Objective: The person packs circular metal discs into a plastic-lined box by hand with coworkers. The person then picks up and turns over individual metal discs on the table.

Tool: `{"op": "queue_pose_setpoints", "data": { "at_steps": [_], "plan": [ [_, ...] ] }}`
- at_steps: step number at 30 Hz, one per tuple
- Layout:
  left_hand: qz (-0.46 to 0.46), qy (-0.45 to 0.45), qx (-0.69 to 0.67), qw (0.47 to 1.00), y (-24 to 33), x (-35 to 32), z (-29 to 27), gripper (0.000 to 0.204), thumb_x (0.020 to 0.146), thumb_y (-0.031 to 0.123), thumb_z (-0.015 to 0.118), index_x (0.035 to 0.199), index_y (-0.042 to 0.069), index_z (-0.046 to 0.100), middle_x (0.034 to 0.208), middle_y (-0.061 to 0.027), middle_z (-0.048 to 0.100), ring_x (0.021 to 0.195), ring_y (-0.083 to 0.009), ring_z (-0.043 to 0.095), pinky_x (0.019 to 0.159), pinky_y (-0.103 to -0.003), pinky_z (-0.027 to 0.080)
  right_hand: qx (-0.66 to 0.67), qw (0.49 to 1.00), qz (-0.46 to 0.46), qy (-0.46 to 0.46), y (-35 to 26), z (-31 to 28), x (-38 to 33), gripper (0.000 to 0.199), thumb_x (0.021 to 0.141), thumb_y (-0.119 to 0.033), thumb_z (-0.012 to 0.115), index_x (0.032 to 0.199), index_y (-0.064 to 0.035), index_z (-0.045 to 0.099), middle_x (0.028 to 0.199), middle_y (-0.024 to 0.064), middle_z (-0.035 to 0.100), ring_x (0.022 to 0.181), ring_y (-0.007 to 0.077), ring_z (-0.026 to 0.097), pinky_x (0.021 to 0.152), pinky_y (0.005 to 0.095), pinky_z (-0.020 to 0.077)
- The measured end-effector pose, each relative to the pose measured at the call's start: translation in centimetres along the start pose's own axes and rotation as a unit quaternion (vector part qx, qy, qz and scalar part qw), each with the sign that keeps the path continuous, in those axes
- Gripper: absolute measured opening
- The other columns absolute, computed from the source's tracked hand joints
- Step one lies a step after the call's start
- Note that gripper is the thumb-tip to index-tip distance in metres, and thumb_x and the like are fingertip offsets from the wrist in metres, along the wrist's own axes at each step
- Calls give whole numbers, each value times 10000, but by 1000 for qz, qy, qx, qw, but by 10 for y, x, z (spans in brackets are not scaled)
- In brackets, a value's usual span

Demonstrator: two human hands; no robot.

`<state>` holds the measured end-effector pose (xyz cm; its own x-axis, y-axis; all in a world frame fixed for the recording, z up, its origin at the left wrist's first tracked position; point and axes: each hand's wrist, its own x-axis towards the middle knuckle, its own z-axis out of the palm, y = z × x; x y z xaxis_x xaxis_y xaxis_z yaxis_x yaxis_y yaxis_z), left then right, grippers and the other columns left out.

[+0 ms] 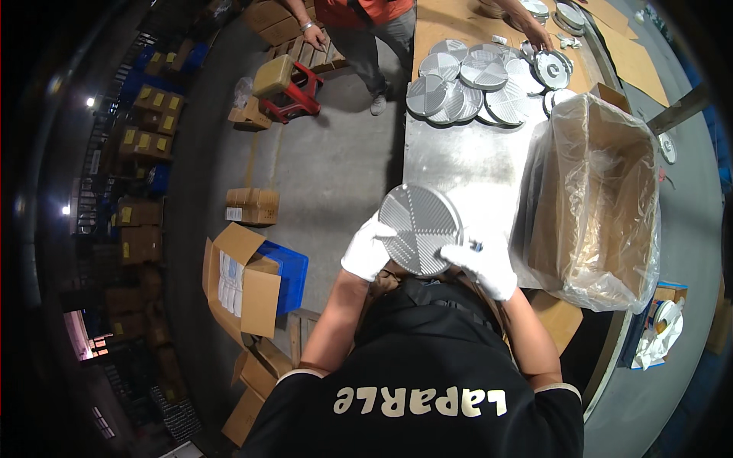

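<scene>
A round grey metal disc (418,221) with ribbed wedge-shaped sections is held up in front of my body, its patterned face toward me. My left hand (368,250), in a white glove, grips its left edge with the thumb over the face. At the lower right edge, my right hand (487,263), also white-gloved, pinches the disc with the thumb on its face. A small dark bluish bit shows beside the right-hand fingers, too small to name. Farther along the metal-topped table (466,156) lies a pile of similar discs (484,69), overlapping one another.
On the right stands a cardboard box (569,206) lined with clear plastic. Across the table a co-worker's hand (538,38) touches a round part. Left on the floor are a red stool (294,95), a small carton (252,206), and an open carton beside a blue crate (294,275).
</scene>
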<state>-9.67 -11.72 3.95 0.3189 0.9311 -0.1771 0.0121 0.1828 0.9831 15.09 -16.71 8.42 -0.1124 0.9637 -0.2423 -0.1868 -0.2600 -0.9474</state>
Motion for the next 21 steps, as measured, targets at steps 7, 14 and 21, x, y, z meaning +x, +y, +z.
{"op": "queue_pose_setpoints", "data": {
  "at_steps": [7, 14, 21],
  "plan": [
    [-35, 78, 51, 995, -6, -5, 4, 358, 885, 81, 626, 1214, -18, 528, 1175, -130, 599, 1085, -190, 582, 926, -316, 480, 354, 907, 225, 33, 36, -8, 15, 115, 868, -108, 657, 838, -99, 547, 562, -89, 363, 417, 15, 274, 341, 184, 228],
    [19, 75, 251, 965, 17, -8, 11, 375, 901, 125, 612, 1233, -24, 519, 1168, -132, 616, 1075, -192, 590, 921, -312, 475, 323, 923, 211, 4, 55, -7, 13, 129, 877, -119, 649, 970, -35, 616, 578, -88, 397, 437, 13, 302, 369, 172, 248],
    [96, 66, 267, 957, 9, 2, 5, 278, 904, 104, 580, 1160, -2, 588, 1051, -116, 673, 994, -182, 629, 859, -294, 480, 308, 928, 210, -3, 60, -6, 14, 198, 876, -120, 652, 1034, -7, 619, 594, -81, 412, 454, 15, 316, 380, 168, 260]
  ]
}}
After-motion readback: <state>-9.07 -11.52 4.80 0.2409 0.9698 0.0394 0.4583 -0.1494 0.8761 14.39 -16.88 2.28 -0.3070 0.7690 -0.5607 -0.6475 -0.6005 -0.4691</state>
